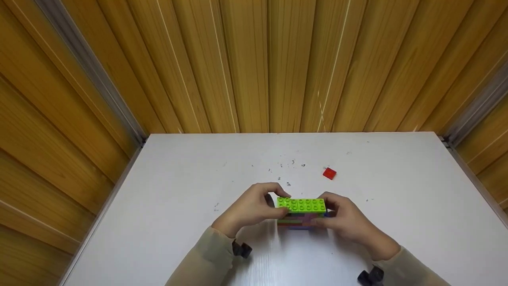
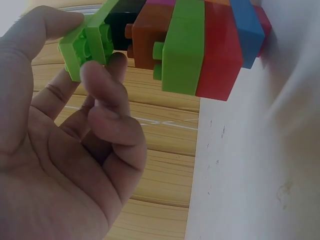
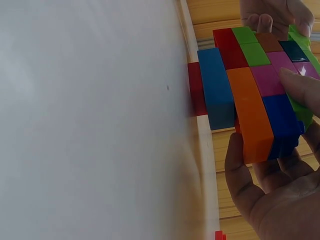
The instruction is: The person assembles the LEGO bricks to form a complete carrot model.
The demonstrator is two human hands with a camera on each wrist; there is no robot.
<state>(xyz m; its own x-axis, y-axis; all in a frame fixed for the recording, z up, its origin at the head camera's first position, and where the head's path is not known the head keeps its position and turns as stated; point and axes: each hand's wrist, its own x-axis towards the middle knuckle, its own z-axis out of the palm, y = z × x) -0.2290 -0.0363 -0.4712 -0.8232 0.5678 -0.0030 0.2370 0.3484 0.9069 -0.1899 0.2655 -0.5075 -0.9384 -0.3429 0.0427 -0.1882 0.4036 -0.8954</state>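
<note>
A wall of stacked toy building bricks (image 1: 294, 221) stands near the table's front, with lime green studded bricks (image 1: 304, 205) along its top. My left hand (image 1: 252, 207) pinches a lime green brick (image 2: 73, 54) at the top left end between thumb and fingers; in the left wrist view this brick looks tilted against the layer under it. At the opposite end, my right hand (image 1: 349, 219) grips the wall, its thumb across a pink brick (image 3: 267, 80) and fingers around the back by the dark blue brick (image 3: 281, 117). Orange, blue and red bricks form the lower layers.
A small red brick (image 1: 329, 173) lies on the white table (image 1: 178, 190), beyond the wall and to its right. Small dark marks dot the tabletop. Wood-patterned panels (image 1: 246, 67) rise behind the table and at both sides.
</note>
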